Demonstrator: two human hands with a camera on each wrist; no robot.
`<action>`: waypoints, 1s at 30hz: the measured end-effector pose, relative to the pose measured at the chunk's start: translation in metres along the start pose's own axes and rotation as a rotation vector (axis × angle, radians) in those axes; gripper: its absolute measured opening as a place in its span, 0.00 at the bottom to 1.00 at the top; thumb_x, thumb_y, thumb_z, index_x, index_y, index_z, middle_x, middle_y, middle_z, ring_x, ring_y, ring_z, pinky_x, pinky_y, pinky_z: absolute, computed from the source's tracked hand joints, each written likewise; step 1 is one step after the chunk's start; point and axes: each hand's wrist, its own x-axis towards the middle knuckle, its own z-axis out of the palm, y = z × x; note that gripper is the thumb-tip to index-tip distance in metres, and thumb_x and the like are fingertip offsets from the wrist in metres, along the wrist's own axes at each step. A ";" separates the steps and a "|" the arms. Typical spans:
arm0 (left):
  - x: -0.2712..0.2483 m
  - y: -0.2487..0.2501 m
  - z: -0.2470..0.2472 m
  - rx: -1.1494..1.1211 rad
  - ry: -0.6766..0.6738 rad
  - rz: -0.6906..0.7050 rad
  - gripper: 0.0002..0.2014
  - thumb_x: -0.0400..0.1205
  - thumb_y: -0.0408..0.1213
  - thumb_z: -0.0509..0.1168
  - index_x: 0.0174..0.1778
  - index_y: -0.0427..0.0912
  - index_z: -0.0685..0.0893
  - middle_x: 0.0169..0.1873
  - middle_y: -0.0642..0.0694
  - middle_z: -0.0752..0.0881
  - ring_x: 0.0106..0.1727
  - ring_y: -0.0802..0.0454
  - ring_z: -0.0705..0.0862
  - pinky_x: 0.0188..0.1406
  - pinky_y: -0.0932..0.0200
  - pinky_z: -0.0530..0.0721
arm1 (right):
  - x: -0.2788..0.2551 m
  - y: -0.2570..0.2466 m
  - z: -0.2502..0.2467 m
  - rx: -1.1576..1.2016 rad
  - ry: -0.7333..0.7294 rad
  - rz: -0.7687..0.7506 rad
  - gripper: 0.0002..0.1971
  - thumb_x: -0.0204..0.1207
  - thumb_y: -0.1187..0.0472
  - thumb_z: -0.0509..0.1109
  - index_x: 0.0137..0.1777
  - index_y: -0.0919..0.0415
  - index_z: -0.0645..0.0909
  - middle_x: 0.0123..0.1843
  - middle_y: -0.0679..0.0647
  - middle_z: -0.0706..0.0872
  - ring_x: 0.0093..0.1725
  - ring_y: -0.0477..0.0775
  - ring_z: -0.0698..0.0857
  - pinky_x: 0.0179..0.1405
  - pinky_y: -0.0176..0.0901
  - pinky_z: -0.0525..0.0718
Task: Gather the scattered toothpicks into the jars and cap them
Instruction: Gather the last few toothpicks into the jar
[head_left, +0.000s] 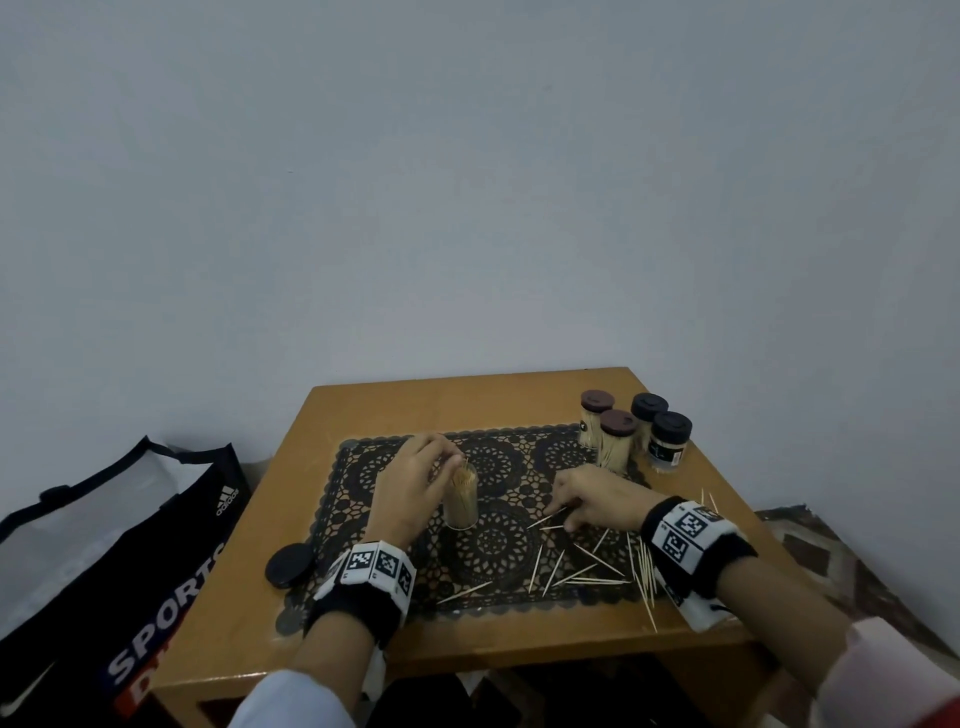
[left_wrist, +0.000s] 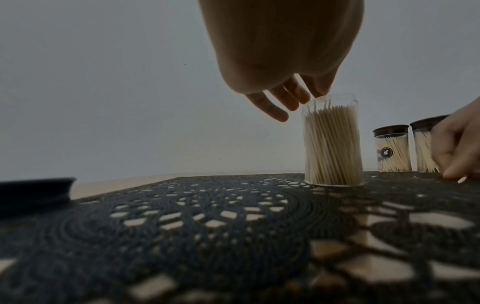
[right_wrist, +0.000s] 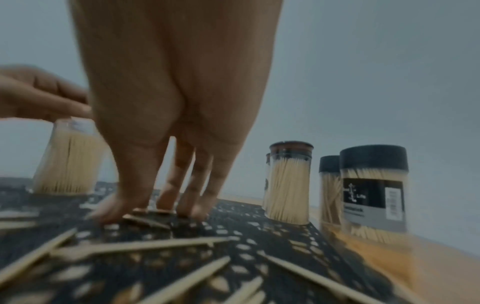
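Note:
An open clear jar (head_left: 461, 499) (left_wrist: 332, 144), packed with toothpicks, stands upright on the black lace mat (head_left: 493, 551). My left hand (head_left: 457, 460) (left_wrist: 303, 98) hovers over its mouth, fingertips together, pinching a thin toothpick that sticks up at the rim. My right hand (head_left: 563, 514) (right_wrist: 150, 211) reaches down to the mat right of the jar; thumb and fingertips close on one toothpick lying there. Several scattered toothpicks (head_left: 597, 569) (right_wrist: 135, 245) lie on the mat's near right part and over its edge. The jar's black lid (head_left: 289, 565) (left_wrist: 33, 195) lies on the table left of the mat.
Several capped toothpick jars (head_left: 618, 441) (right_wrist: 288, 185) stand clustered at the far right corner of the wooden table (head_left: 426, 400). A black sports bag (head_left: 130, 561) sits on the floor to the left. A grey wall is behind the table.

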 end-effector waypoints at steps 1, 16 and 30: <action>0.000 0.000 0.000 0.003 0.001 -0.002 0.08 0.86 0.45 0.62 0.51 0.49 0.85 0.51 0.58 0.82 0.49 0.62 0.80 0.42 0.58 0.85 | 0.000 -0.001 0.000 -0.004 0.023 -0.004 0.17 0.73 0.61 0.77 0.62 0.59 0.87 0.58 0.54 0.84 0.57 0.53 0.82 0.49 0.32 0.71; -0.002 0.002 -0.002 0.036 -0.017 -0.017 0.04 0.84 0.40 0.66 0.52 0.51 0.84 0.51 0.62 0.79 0.47 0.64 0.78 0.40 0.62 0.83 | 0.007 -0.017 -0.021 0.032 -0.107 0.083 0.05 0.79 0.64 0.67 0.44 0.57 0.82 0.38 0.45 0.83 0.35 0.42 0.79 0.35 0.39 0.78; -0.002 0.002 -0.003 0.086 -0.009 -0.031 0.09 0.80 0.32 0.65 0.49 0.50 0.88 0.53 0.58 0.82 0.52 0.60 0.79 0.38 0.56 0.85 | 0.060 -0.075 -0.019 0.983 0.540 0.169 0.08 0.72 0.63 0.78 0.47 0.66 0.86 0.47 0.58 0.90 0.45 0.50 0.88 0.42 0.41 0.87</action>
